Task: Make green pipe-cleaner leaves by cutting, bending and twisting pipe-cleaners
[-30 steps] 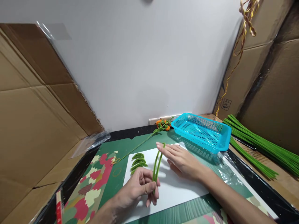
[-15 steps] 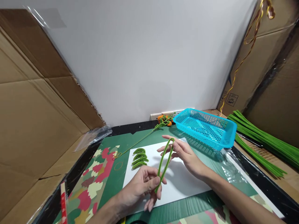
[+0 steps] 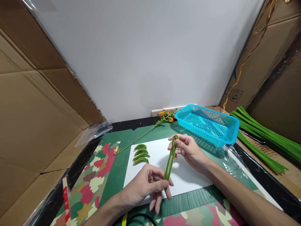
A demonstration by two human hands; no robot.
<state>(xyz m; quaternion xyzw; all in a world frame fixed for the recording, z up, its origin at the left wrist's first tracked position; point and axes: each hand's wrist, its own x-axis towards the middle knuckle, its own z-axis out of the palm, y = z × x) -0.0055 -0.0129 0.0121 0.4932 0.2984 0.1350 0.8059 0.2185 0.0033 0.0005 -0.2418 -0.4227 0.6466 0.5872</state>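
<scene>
A green fuzzy stem, bent into a long narrow loop, stands upright over the white paper. My left hand pinches its lower end between thumb and fingers. Near the loop's rounded top, my right hand grips it with thumb and fingertips. Several curved green leaf shapes lie in a column on the paper's left part, beyond my left hand.
A blue perforated basket sits at the back right, beside bundles of green stems. An orange flower with a long stem lies at the back. Cardboard borders the left side. A red-and-white strip is at the front left.
The loop has become narrower and more upright. Both hands have shifted slightly right with it, and my right fingers are closer around its top. The view has tilted a little.
</scene>
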